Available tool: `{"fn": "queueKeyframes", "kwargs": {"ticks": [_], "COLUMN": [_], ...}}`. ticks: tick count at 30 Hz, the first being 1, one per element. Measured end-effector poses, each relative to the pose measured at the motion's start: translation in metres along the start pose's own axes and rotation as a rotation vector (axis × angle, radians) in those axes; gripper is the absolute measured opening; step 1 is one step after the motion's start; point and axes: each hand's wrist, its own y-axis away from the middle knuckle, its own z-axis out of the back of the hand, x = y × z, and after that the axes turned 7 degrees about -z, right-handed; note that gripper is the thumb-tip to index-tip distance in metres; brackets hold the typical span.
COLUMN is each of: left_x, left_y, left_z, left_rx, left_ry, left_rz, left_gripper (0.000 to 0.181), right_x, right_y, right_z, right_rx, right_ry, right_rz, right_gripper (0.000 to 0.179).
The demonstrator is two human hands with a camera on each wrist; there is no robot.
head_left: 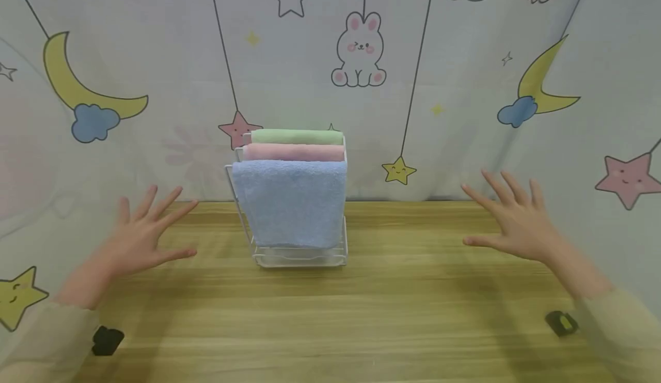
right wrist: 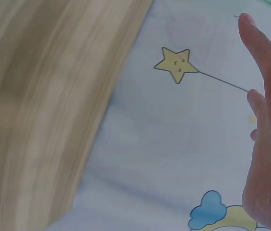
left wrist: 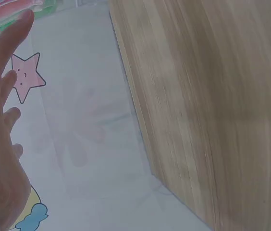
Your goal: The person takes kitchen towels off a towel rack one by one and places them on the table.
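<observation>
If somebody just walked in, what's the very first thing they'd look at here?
Probably the blue towel hanging at the front of the white wire rack, with the pink towel and green towel behind it. Next, the left hand and right hand, fingers spread, on either side of the rack. Behind everything, a winking bunny decorates the pale backdrop.

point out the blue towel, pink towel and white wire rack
Blue towel point(head_left: 293, 205), head view: middle of draped front
Pink towel point(head_left: 293, 152), head view: its visible top
White wire rack point(head_left: 302, 266), head view: bottom front rail
</observation>
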Motion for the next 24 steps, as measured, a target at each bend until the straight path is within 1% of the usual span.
{"fn": "queueKeyframes", "kwargs": {"ticks": [4,8,9,13,16,20,22,24], "left_x": [-0.007,-0.015,-0.018,-0.026,-0.032,-0.038,-0.041,-0.044], "left_y": [-0.005,-0.009,-0.010,-0.015,-0.018,-0.020,-0.020,-0.021], "left_z": [-0.003,-0.009,-0.011,-0.021,-0.031,-0.044,-0.049,-0.054], "left_rx": [-0.023,-0.076,-0.081,-0.114,-0.138,-0.164,-0.180,-0.202], "left_ry": [0.153,0.301,0.330,0.421,0.482,0.571,0.634,0.690], "left_rz": [0.024,0.049,0.062,0.077,0.070,0.104,0.117,0.117], "left_gripper": [0.083,0.081,0.080,0.075,0.070,0.061,0.058,0.054], "right_x": [0.006,0.015,0.017,0.026,0.034,0.046,0.052,0.058], "right_y": [-0.012,-0.025,-0.028,-0.041,-0.049,-0.060,-0.066,-0.071], "right_z": [0.009,0.019,0.021,0.029,0.035,0.043,0.047,0.050], "right_rx": [-0.014,-0.015,-0.018,-0.038,-0.050,-0.057,-0.061,-0.067], "right_ry": [0.019,0.013,0.010,0.002,-0.007,-0.019,-0.025,-0.027], "right_rz": [0.024,0.047,0.054,0.085,0.104,0.127,0.136,0.146], "right_gripper": [0.097,0.097,0.096,0.095,0.095,0.094,0.095,0.095]}}
